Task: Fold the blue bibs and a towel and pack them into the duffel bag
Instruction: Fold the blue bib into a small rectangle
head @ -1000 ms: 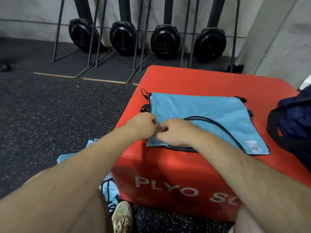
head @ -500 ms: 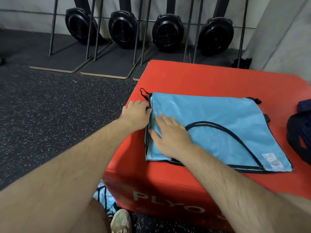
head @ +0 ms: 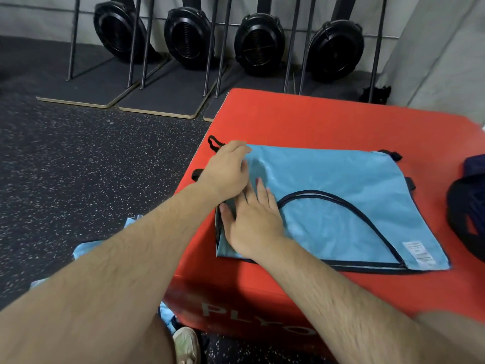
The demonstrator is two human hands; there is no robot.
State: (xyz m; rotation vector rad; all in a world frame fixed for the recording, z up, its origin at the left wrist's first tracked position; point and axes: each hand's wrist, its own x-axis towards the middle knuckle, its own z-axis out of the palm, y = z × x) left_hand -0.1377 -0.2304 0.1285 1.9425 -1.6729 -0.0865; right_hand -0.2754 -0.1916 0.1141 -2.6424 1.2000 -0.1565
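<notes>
A light blue bib [head: 341, 206] with dark trim lies folded flat on the red plyo box [head: 315, 122]. My left hand [head: 225, 169] rests on the bib's far left corner, fingers loosely bent over the edge; whether it pinches the cloth I cannot tell. My right hand [head: 252, 219] lies flat, fingers straight, pressing the bib's left side just below the left hand. The dark navy duffel bag [head: 469, 206] sits at the box's right edge, partly cut off. More blue bibs [head: 86, 248] lie on the floor left of the box, mostly hidden by my left arm.
Several black fan-wheel machines [head: 259, 43] on stands line the back wall. Dark speckled rubber floor [head: 78, 166] spreads to the left. My shoe [head: 186, 345] shows at the box's front. The far part of the box top is bare red.
Both hands moved from pinching the bib's near left edge to its left side. The left hand slid farther up to the far corner; the right hand flattened on the cloth.
</notes>
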